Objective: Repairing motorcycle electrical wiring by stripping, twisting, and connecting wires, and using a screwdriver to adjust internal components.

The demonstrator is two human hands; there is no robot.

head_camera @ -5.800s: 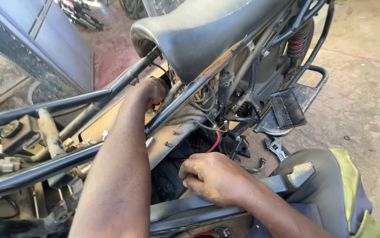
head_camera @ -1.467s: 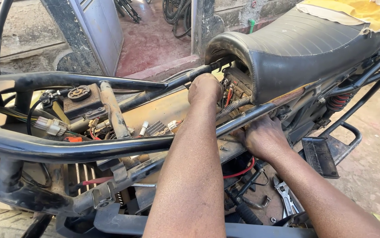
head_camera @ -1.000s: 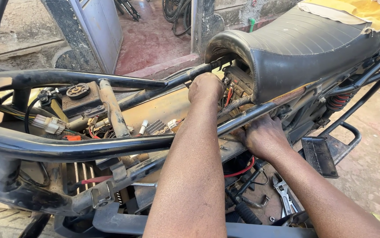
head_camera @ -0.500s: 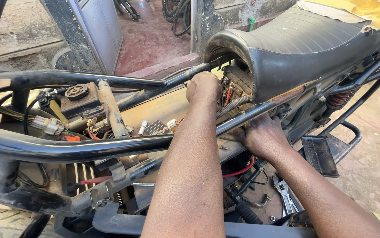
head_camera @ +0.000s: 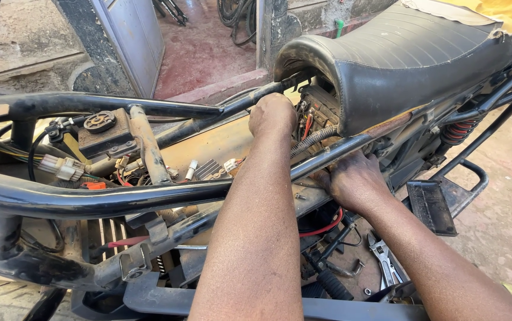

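A motorcycle stands stripped of its tank, its black frame tubes (head_camera: 119,196) bare, with a black seat (head_camera: 410,53) at upper right. My left hand (head_camera: 272,114) reaches over the frame to the wiring and connector block (head_camera: 318,113) just under the seat's front; its fingers are curled and hidden there. My right hand (head_camera: 354,181) comes in from the side beneath the lower frame rail, its fingers tucked behind the rail out of sight. What either hand grips I cannot see.
White connectors (head_camera: 60,167) and loose wires lie inside the frame at left. A red cable (head_camera: 324,229) runs below the rail. Pliers (head_camera: 386,261) rest on the ground by the footrest (head_camera: 431,208). A grey metal door (head_camera: 128,41) stands behind.
Compared with several seconds ago, the view has moved toward the bike's front and both hands now sit under the seat's front. Over the last second they have hardly moved.
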